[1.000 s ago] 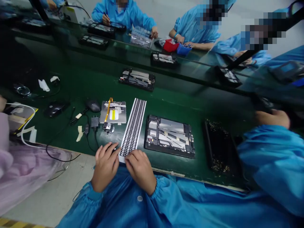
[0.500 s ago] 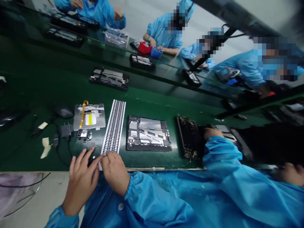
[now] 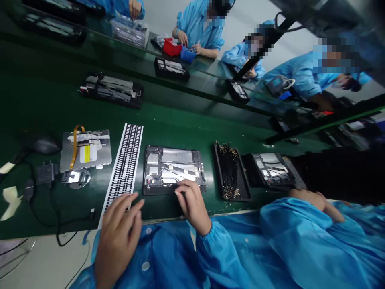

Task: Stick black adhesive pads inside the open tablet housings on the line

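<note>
My left hand [image 3: 120,237] is over the near end of a white sheet of small black stickers [image 3: 126,154], fingers stretched and apart. My right hand [image 3: 194,206] is at the near edge of an opened tablet [image 3: 173,166], thumb and forefinger pinched together. Anything between those fingertips is too small to make out. The tablet lies flat, its inner parts, silver plates and dark cables facing up. Left of the sheet lies a silver panel [image 3: 99,150] with an orange ribbon cable and a yellow strip.
A black tray [image 3: 248,192] of thin cables with gold ends stands right of the tablet. Beyond it, a co-worker's arms [image 3: 309,200] rest near more opened tablets [image 3: 272,168]. A charger [image 3: 45,173] with black cables lies left. A raised shelf [image 3: 204,86] runs across the back.
My right hand has left the sticker sheet and moved right to the tablet's near edge. My left hand has shifted slightly. The camera view has turned right; the co-worker's arms have drawn back.
</note>
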Tool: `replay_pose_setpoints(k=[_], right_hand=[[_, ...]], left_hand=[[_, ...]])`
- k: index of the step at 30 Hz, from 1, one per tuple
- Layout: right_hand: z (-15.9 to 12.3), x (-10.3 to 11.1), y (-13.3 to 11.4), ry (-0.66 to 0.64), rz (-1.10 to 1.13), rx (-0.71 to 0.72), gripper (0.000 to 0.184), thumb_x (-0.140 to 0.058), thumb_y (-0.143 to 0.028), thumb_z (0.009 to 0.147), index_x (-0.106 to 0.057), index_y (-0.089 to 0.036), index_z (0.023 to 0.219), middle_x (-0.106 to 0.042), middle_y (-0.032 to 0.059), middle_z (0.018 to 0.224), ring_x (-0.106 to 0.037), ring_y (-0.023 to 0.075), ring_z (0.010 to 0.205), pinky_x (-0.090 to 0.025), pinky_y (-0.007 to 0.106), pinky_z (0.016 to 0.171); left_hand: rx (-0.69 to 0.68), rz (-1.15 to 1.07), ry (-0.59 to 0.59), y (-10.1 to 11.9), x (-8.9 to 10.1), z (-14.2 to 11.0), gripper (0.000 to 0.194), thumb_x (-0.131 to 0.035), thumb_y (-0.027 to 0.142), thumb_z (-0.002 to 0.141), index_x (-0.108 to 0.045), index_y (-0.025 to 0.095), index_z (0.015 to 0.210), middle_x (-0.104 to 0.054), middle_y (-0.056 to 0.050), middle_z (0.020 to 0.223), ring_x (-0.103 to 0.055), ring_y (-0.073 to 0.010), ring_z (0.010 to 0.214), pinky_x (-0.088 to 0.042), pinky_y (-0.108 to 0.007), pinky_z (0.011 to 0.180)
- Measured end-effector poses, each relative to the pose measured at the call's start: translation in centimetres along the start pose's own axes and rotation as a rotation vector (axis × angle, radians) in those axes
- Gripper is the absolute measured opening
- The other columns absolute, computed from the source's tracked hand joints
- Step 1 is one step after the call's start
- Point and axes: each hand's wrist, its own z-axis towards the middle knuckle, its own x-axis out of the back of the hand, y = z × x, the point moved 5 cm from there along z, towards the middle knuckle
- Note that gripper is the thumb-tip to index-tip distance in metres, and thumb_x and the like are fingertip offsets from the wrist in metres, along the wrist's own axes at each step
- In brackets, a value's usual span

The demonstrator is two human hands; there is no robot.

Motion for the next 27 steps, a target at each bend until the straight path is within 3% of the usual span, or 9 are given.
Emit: replay_pose_setpoints(k=[4,8,15,24,27], right_hand=[[0.5,-1.2,1.5,-0.080,-0.096,0.053,0.015,-0.047,-0.021,0.102,-0.061,-0.021,0.108,-0.063,0.0100,0.107,-0.061,0.0215,0.104,-0.052,0.037,0.089],[0.7,-2.6,1.4,-0.094,-0.187,0.044,0.016,-0.048,-0.022,0.102,-0.062,-0.020,0.106,-0.065,0.0097,0.106,-0.061,0.0217,0.101,-0.050,0.036,0.088],[0.8,-2.8,1.3,-0.097,-0.248,0.027,0.016,-0.046,-0.020,0.103,-0.061,-0.020,0.106,-0.066,0.0092,0.107,-0.059,0.0223,0.099,-0.046,0.037,0.086],[1.0,-3.1,1.2,-0.126,-0.257,-0.009,0.015,-0.049,-0.019,0.102,-0.063,-0.019,0.105,-0.066,0.0103,0.106,-0.059,0.0233,0.097,-0.046,0.038,0.083],[0.7,-2.7,1.7,-0.085,-0.128,-0.020,0.014,-0.051,-0.019,0.101,-0.062,-0.020,0.109,-0.066,0.0099,0.109,-0.061,0.0222,0.102,-0.050,0.038,0.088]], left_hand=[[-0.152,-0.069,-0.017,3.4,-5.6,3.0,0.039,-0.052,0.011,0.091,-0.058,0.020,0.129,-0.064,-0.008,0.131,-0.056,-0.0229,0.128,-0.048,-0.042,0.109],[-0.164,-0.046,0.005,3.0,-8.6,3.6,0.030,-0.053,0.009,0.091,-0.061,0.015,0.119,-0.068,-0.011,0.123,-0.061,-0.0226,0.120,-0.050,-0.041,0.105],[-0.146,-0.086,-0.009,2.4,-8.3,3.3,0.022,-0.056,0.007,0.088,-0.063,0.013,0.108,-0.068,-0.012,0.119,-0.061,-0.0220,0.120,-0.050,-0.039,0.107],[-0.134,-0.090,-0.028,2.4,-8.5,3.4,0.022,-0.055,0.007,0.089,-0.062,0.015,0.108,-0.068,-0.011,0.119,-0.061,-0.0218,0.118,-0.051,-0.040,0.106],[-0.143,-0.076,-0.027,2.4,-8.6,3.5,0.028,-0.055,0.007,0.089,-0.061,0.013,0.115,-0.068,-0.012,0.119,-0.061,-0.0225,0.118,-0.050,-0.040,0.106]])
